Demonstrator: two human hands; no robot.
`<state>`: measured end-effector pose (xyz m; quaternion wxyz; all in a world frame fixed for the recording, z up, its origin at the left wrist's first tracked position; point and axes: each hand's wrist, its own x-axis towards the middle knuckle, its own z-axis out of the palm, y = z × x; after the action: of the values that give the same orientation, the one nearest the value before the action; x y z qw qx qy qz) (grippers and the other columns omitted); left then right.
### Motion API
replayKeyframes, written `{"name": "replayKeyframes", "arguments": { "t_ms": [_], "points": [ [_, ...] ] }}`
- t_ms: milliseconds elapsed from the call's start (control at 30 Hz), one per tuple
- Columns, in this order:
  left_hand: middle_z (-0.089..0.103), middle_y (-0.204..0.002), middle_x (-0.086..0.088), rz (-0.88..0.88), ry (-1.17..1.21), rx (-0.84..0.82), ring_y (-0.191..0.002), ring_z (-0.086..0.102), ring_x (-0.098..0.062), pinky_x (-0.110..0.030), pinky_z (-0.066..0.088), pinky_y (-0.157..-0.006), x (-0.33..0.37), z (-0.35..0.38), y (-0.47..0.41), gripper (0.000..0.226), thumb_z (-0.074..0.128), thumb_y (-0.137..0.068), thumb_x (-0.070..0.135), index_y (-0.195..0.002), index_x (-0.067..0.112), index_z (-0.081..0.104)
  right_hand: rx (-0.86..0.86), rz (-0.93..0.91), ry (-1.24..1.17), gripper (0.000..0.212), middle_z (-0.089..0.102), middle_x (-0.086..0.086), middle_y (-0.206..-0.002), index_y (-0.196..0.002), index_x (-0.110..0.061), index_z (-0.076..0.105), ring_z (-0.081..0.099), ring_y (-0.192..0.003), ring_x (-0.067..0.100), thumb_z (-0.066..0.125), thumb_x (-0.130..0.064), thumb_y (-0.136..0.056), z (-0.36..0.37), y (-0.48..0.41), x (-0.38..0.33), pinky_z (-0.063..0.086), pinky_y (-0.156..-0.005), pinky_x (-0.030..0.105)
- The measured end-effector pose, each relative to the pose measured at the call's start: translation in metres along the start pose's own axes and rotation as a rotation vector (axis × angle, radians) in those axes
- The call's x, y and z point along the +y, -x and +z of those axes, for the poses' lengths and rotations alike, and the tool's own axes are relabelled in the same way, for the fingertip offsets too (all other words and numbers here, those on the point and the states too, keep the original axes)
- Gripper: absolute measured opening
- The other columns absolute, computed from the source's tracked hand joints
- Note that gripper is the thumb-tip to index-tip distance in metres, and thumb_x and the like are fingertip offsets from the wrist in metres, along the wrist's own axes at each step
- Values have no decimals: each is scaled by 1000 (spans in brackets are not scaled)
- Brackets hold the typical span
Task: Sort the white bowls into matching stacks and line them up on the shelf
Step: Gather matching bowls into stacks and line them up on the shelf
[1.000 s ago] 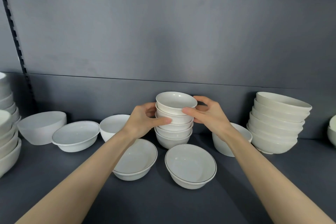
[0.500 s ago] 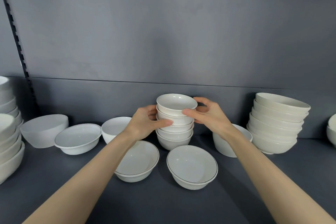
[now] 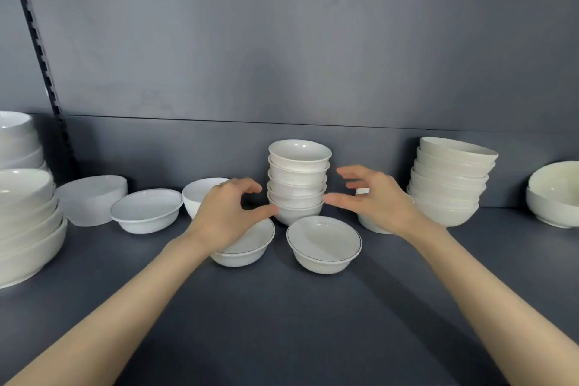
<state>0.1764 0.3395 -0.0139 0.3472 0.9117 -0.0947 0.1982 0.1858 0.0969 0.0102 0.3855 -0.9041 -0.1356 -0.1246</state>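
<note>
1. At the far left a tall stack of wide bowls (image 3: 25, 229) stands at the edge of view. Next come a frosted bowl (image 3: 94, 197), a dark-rimmed shallow bowl (image 3: 147, 210) and a deep bowl (image 3: 200, 194), all standing singly.
2. The left grip (image 3: 225, 216) hovers over a second rimmed bowl (image 3: 247, 247). Its fingers are curved apart and hold nothing. Its thumb tip reaches the lowest bowl of the centre stack, and I cannot tell whether it touches.
3. The centre stack (image 3: 297, 182) of small matching bowls stands upright near the back, its long axis vertical, directly between the two grips. Each is about equally near, so a two-sided clasp looks the natural way to shift it.
4. A third rimmed bowl (image 3: 324, 244) sits just in front of the stack, unsorted like its two matches.
5. The right grip (image 3: 379, 197) is also spread and empty, just beside the stack, and half hides a single bowl (image 3: 369, 224).
6. Further right stand a leaning stack (image 3: 451, 182) and a nested pair of bowls (image 3: 554, 194).
7. The shelf (image 3: 282, 323) is matte dark grey, with a grey back panel (image 3: 282, 41) behind.
</note>
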Motion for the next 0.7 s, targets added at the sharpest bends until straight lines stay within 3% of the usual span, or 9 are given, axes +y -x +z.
{"name": "replayKeyframes", "arguments": {
  "t_ms": [133,267,300,367,400,467,567,633,700],
  "points": [
    [44,-122,14,-53,13,-18,-127,37,-11,-19,28,-94,-13,-7,39,66,78,-71,45,-128,24,51,-97,1,2,71,52,-11,-126,-135,-26,48,47,-112,4,77,-44,-73,10,33,6,37,-92,20],
    [31,-131,13,-201,113,-79,-132,30,-12,-26,29,-101,-27,-7,59,105,85,-56,54,-141,22,33,-175,44,16,84,41,-16,-134,-141,-29,38,39,-117,1,78,-48,-70,21,48,9,33,-96,19],
    [30,-135,11,-232,158,-94,-130,32,-11,-27,30,-102,-29,-6,61,112,87,-54,53,-144,20,28,-202,50,-2,79,40,-20,-129,-137,-34,39,39,-114,-4,79,-46,-70,24,51,9,33,-94,15],
    [28,-139,8,-270,233,-97,-124,33,-7,-25,30,-101,-33,-3,64,117,88,-58,45,-148,18,20,-239,40,-23,50,43,-30,-107,-107,-46,45,44,-94,-21,80,-34,-73,27,56,9,36,-78,2],
    [27,-142,6,-282,253,-90,-126,32,-7,-25,29,-102,-35,-1,65,117,89,-60,40,-150,17,16,-250,29,-44,45,42,-32,-97,-91,-45,44,45,-83,-29,80,-26,-75,29,57,5,36,-71,-3],
    [24,-150,3,-317,264,-86,-136,28,-12,-29,27,-109,-40,2,64,124,90,-60,36,-151,17,9,-243,26,-76,47,41,-33,-89,-81,-43,42,41,-71,-36,80,-16,-75,31,58,3,34,-64,-8],
    [31,-151,3,-341,273,-81,-139,31,-16,-32,28,-113,-43,5,63,130,90,-57,39,-152,17,3,-220,44,-135,46,47,-29,-97,-91,-43,46,48,-84,-27,84,-26,-71,33,58,10,38,-69,-2],
    [43,-143,5,-352,282,-55,-132,43,-18,-36,34,-111,-45,6,62,135,89,-49,48,-152,19,7,-201,64,-144,72,50,-19,-118,-124,-35,47,50,-105,-8,86,-38,-64,36,56,16,38,-82,10],
    [51,-131,6,-359,301,-23,-125,50,-18,-36,38,-108,-46,5,62,131,92,-51,42,-151,18,11,-167,81,-161,91,51,-11,-123,-137,-18,41,50,-115,10,88,-39,-61,36,56,17,41,-88,22]
  ]
}}
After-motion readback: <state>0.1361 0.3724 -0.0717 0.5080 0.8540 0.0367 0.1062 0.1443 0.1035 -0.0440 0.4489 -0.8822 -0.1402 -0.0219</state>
